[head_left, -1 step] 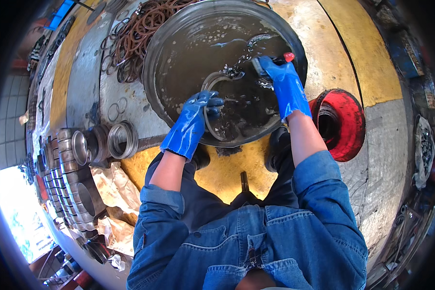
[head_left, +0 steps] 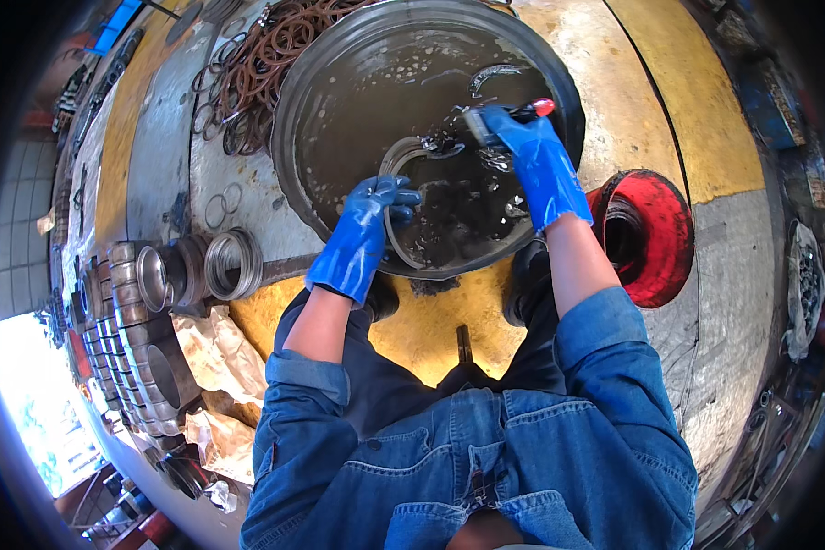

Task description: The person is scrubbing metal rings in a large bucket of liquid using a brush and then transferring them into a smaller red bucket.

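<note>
Blue gloves cover both hands over a wide round pan [head_left: 289,119] of dark, murky liquid. My left hand [head_left: 373,203] is closed around the near-left side of a grey metal ring [head_left: 396,160]. Part of that ring arcs above the liquid; its right side is hidden under the surface. My right hand [head_left: 515,133] grips a brush [head_left: 478,126] with a dark handle ending in a red tip. The brush head is just right of the ring's far end, apart from it. Another curved piece [head_left: 493,73] breaks the liquid near the far right.
Rusty brown rings [head_left: 266,69] lie piled left of the pan. Clean metal rings [head_left: 233,264] and stacked metal cylinders [head_left: 137,321] stand at the left by crumpled brown paper [head_left: 218,357]. A red bucket-like container [head_left: 665,243] with dark rings inside is at the right.
My right hand and the brush have shifted slightly left, and the liquid's ripples differ. My left hand still holds the ring in nearly the same place.
</note>
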